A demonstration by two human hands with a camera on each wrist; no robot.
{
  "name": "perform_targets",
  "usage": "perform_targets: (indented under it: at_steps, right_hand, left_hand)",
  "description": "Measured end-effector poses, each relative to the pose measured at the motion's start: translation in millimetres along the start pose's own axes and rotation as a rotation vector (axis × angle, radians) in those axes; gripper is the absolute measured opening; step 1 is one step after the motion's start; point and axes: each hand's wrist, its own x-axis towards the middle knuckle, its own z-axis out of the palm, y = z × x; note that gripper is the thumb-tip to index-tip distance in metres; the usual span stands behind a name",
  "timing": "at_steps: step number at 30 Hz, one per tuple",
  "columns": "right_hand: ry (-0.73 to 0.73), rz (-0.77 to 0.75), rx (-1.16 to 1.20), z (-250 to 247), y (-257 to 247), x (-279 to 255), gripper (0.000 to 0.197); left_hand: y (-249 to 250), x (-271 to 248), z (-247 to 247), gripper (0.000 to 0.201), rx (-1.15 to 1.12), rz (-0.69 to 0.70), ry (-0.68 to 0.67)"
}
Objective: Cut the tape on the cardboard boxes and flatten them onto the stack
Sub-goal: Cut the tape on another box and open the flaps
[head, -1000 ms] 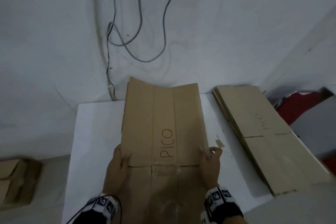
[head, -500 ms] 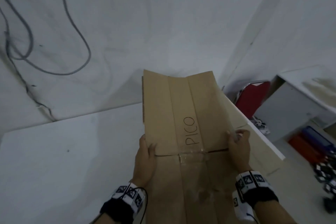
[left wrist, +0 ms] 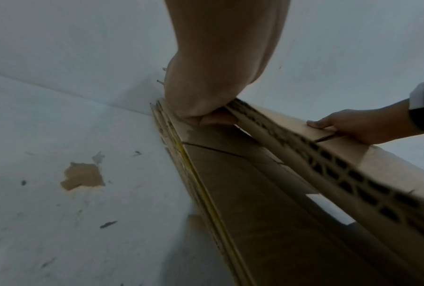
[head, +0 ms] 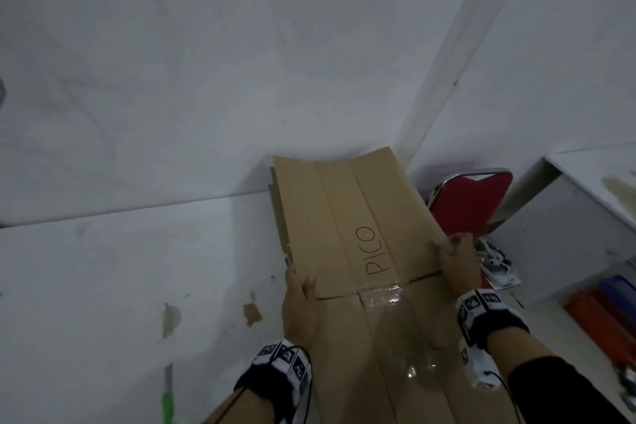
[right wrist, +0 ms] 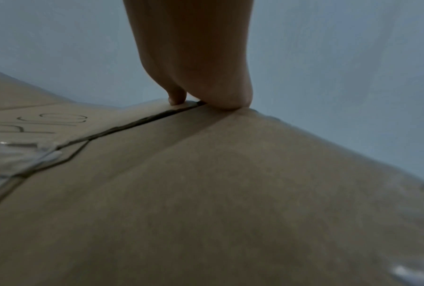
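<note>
The flattened box [head: 361, 251] looks light, stiff and floppy at its creases; left hand [head: 300, 310] and right hand [head: 459, 265] clamp opposite edges, fingers [left wrist: 320, 123] curled over.

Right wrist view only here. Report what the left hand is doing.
Observer: The left hand grips the left edge of the flattened box, thumb on top.
Operator: Say what lies underneath the box.
Observer: The stack of flat cardboard, with a gap showing between them on the left side.
Operator: Locate the cutter.
Observer: A green-handled tool lies on the table, left of the box; its blade is too blurred to confirm.
</note>
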Motion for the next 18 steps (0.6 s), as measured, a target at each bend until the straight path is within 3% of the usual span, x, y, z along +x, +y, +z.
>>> perform_targets:
  at_steps: [5,9,11,14,15,17,18]
  right_hand:
    - [-0.115,0.079,-0.016,27,29,36,0.035]
    - [-0.142,0.081,-0.08,48,45,47,0.039]
    - [0.003,-0.01,-0.236,66,59,51,0.04]
    - [0.059,-0.049,-0.375,75,61,51,0.062]
    - [-0.004,-0.051,-0.451,72,57,46,0.057]
    - [0.026,-0.142,-0.538,73,50,38,0.016]
    - [0.038,-0.125,-0.531,75,44,33,0.007]
  left_hand:
    - [-25,13,17,0.056,0.092,-0.083,0.024]
    - [-48,27,15,0.077,0.335,-0.087,0.139]
    - [-46,28,12,0.07,0.376,-0.147,0.179]
    - [-44,28,11,0.074,0.302,-0.248,0.165]
    - [-44,27,11,0.075,0.292,-0.237,0.157]
    - [-47,25,10,0.073,0.314,-0.185,0.138]
    - [-49,26,8,0.071,0.326,-0.14,0.131]
